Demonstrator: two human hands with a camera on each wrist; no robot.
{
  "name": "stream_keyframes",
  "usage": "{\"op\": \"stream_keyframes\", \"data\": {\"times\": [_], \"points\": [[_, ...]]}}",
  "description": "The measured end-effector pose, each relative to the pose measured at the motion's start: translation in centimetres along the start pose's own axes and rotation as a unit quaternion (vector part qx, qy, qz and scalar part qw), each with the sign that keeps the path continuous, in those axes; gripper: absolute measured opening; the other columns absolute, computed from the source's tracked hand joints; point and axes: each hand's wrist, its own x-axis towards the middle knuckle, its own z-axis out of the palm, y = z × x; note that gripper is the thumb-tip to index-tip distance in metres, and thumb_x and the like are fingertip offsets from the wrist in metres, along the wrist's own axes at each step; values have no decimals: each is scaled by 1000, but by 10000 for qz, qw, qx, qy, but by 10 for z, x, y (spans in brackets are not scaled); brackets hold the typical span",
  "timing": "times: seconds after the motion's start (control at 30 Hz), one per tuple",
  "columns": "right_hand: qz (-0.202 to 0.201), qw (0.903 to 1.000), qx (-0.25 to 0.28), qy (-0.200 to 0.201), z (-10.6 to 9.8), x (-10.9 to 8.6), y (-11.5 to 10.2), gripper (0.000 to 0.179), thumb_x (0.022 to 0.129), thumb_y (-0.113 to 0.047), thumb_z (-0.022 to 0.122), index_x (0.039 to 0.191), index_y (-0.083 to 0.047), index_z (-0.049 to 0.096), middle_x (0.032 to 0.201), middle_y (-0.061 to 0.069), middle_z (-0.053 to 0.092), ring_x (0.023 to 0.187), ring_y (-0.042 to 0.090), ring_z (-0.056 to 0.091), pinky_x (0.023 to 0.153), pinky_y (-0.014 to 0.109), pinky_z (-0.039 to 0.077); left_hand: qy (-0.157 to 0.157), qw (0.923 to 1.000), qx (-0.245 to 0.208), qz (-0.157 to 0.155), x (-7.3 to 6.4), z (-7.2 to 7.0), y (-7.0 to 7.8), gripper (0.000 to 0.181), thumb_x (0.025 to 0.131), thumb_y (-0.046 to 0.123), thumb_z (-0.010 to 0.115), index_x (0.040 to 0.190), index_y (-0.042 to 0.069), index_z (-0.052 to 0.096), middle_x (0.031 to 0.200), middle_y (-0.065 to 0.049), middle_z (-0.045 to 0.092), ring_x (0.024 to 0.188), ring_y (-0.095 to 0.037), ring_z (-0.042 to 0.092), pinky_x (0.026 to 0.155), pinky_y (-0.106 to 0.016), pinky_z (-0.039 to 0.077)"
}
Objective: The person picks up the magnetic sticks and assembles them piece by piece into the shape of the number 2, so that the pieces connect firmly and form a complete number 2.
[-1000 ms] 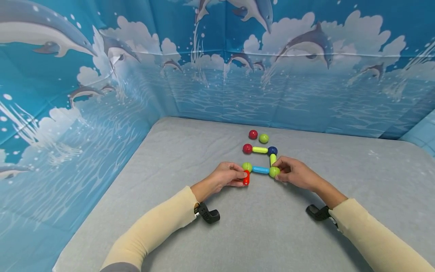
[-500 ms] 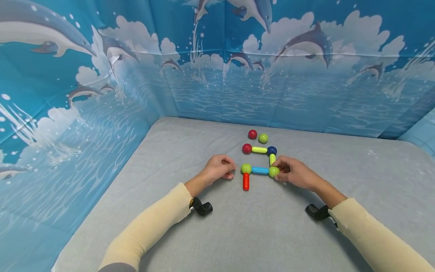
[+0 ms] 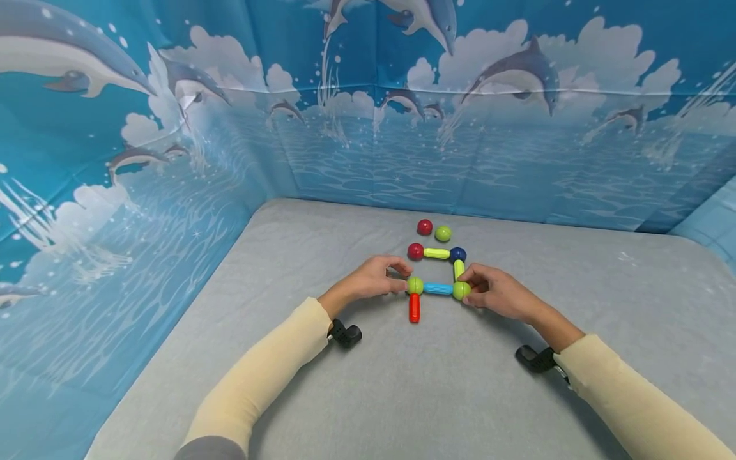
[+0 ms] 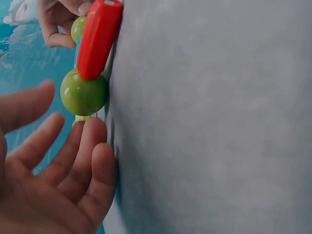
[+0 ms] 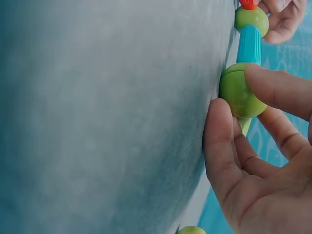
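A flat chain of balls and sticks lies on the grey cloth. My right hand (image 3: 497,291) pinches its right-hand green ball (image 5: 241,92) between thumb and fingers. From there a blue stick (image 3: 438,289) runs left to another green ball (image 4: 84,92), and a red stick (image 3: 414,308) points from that ball toward me. Around this left ball my left hand (image 3: 374,278) spreads its thumb and fingers, with a gap showing in the left wrist view. Behind the right ball, a yellow-green stick (image 3: 459,269) joins a dark blue ball (image 3: 457,254), then another yellow-green stick (image 3: 437,253) and a red ball (image 3: 416,251).
Two loose balls, one red (image 3: 425,227) and one green (image 3: 443,233), lie behind the chain. The grey cloth (image 3: 437,390) covers the surface, and a dolphin-print curtain (image 3: 368,147) stands at the back and left. Black brackets (image 3: 346,333) are worn at both wrists.
My left hand let go of the red stick, which stays attached to the left green ball, drew back left, then came back to that ball. The right hand keeps its hold.
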Motion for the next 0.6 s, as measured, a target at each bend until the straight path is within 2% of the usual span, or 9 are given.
{"op": "stream_keyframes", "data": {"times": [0.1,0.23,0.3,0.6], "points": [[-4,9999,-90,102,0,1,1,24,91,-8,68,113,-7,62,103,12,63,88,18,56,67,29,50,-205,9988,413,191,6,1,3,33,92,13,69,125,12,65,127,-8,65,101,-18,60,71,-23,50],[-105,9994,-241,233,0,1,2,24,90,-7,68,113,-7,63,103,12,64,89,19,57,69,29,49,-330,9965,726,260,13,1,3,29,92,10,69,121,14,68,123,-7,67,94,-15,57,66,-21,48],[-116,9991,-297,267,0,1,2,24,90,-6,68,113,-7,64,103,12,65,90,19,58,70,29,50,-371,9964,727,216,16,0,3,29,92,10,68,121,14,68,123,-6,68,87,-15,58,64,-21,48],[-60,9991,-387,164,-4,1,1,25,89,-7,69,114,-6,64,104,12,65,92,21,58,73,31,49,-654,9962,566,103,23,-1,2,30,94,16,67,124,12,67,123,-7,66,80,-13,59,68,-21,49]]}}
